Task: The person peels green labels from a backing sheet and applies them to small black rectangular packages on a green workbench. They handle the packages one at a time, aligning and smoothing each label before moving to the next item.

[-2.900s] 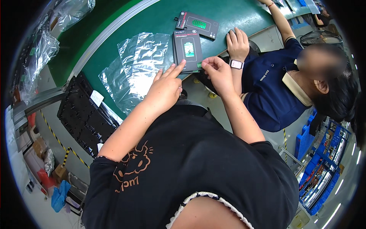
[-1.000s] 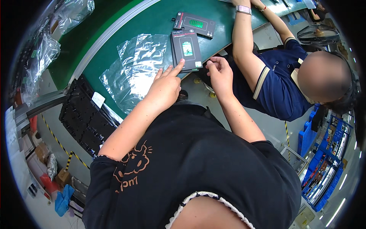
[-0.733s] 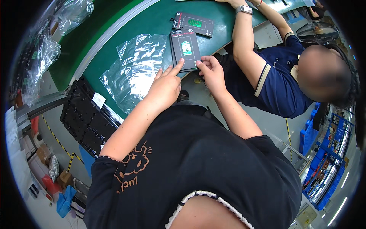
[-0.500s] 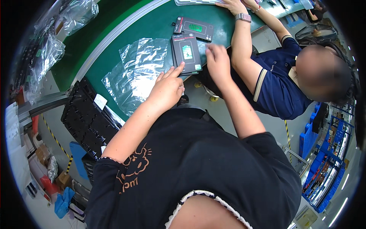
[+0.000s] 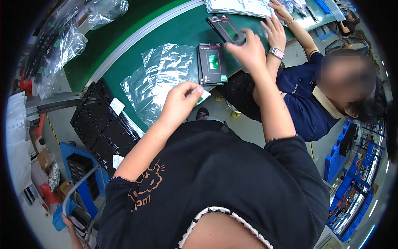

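Observation:
My left hand [image 5: 182,99] is closed at the table's near edge, its fingertips pinching a small white piece with green on it [image 5: 203,98], mostly hidden by the fingers. Ahead of it, a flat black box with a green battery picture [image 5: 212,64] lies on top of another; only an edge of the lower one shows. Farther off, my right hand [image 5: 248,50] has its thumb and fingers around the near corner of a second such black box [image 5: 226,28], which sits at a slant. Clear plastic bags [image 5: 166,74] lie spread left of the stack.
The green table [image 5: 124,62] has a pale rail along its far left. A black moulded tray [image 5: 103,120] leans at its left end. To the right sits a co-worker in a navy shirt [image 5: 302,95], hands by a white tray [image 5: 240,6], close to my right hand.
My left hand has drawn back from the stacked box and now pinches the white-and-green piece. My right hand has reached forward to the farther box, which has turned. The co-worker's watch-wearing hand has shifted nearer.

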Demonstrator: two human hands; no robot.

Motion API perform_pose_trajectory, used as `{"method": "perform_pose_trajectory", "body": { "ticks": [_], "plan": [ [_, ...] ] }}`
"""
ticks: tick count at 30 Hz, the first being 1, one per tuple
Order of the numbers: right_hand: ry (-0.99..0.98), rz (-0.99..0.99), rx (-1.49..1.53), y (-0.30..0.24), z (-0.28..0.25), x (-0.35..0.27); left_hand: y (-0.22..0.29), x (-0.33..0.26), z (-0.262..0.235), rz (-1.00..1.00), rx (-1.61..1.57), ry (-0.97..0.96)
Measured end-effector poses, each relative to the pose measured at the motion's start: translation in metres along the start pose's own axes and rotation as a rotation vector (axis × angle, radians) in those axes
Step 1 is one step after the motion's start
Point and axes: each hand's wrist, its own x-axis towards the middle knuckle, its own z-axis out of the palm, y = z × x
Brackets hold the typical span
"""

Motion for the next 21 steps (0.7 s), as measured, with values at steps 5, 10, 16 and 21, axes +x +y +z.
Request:
{"method": "perform_pose_trajectory", "body": {
  "ticks": [5,10,16,21],
  "plan": [
    [-0.105,-0.058,-0.037,-0.019,0.016,-0.08,0.003,0.004,-0.005,-0.207,-0.592,0.094],
    [0.203,-0.283,0.202,-0.024,0.007,-0.093,0.008,0.005,-0.002,-0.221,-0.556,0.135],
    [-0.21,-0.169,0.796,-0.048,-0.021,-0.114,0.007,0.008,0.013,-0.151,-0.531,0.08],
    [-0.373,0.254,1.266,-0.033,-0.021,-0.124,0.022,0.004,0.013,-0.162,-0.555,-0.006]
  ]
}}
